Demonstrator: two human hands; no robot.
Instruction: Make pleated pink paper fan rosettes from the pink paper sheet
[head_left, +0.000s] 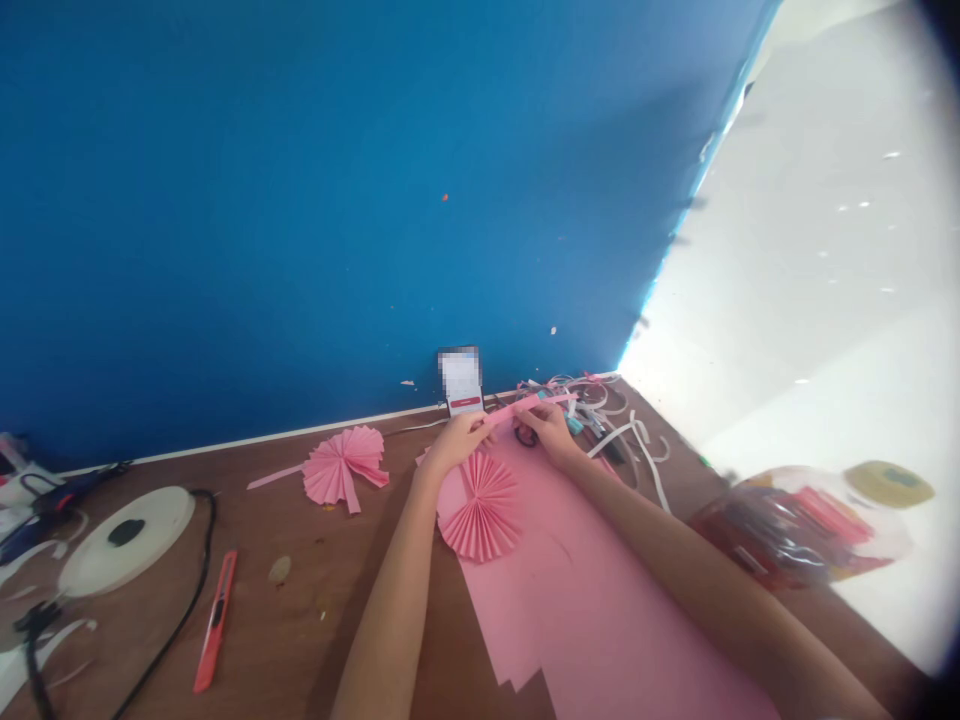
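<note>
My left hand and my right hand both pinch a narrow folded strip of pink paper, held level above the far end of a stack of pink paper sheets. A pleated pink paper fan lies on the sheets just below my left wrist. Another pink pleated fan rests on the brown table further left.
A phone leans on the blue wall. White paper strips pile up at the right. A red utility knife, a white tape roll, a black cable and a glue gun lie left. A clear bag sits right.
</note>
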